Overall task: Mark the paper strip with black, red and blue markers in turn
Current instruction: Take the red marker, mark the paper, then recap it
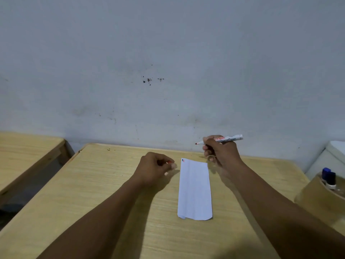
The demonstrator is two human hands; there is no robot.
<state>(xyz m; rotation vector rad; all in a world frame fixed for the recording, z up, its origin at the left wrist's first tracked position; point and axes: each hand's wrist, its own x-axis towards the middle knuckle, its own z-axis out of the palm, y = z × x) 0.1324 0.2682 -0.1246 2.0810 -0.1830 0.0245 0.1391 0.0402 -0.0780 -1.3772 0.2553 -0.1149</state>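
Observation:
A white paper strip lies lengthwise on the wooden table, with a small black mark and a small red mark at its far left corner. My right hand holds the uncapped red marker above the strip's far right corner, with its tip pointing left and off the paper. Just left of the strip's far end, my left hand is closed around a small red cap. A round holder at the right edge contains a blue-capped marker and a darker-capped one.
A grey wall rises directly behind the table. A second wooden table stands to the left across a gap. A white object sits at the far right behind the holder.

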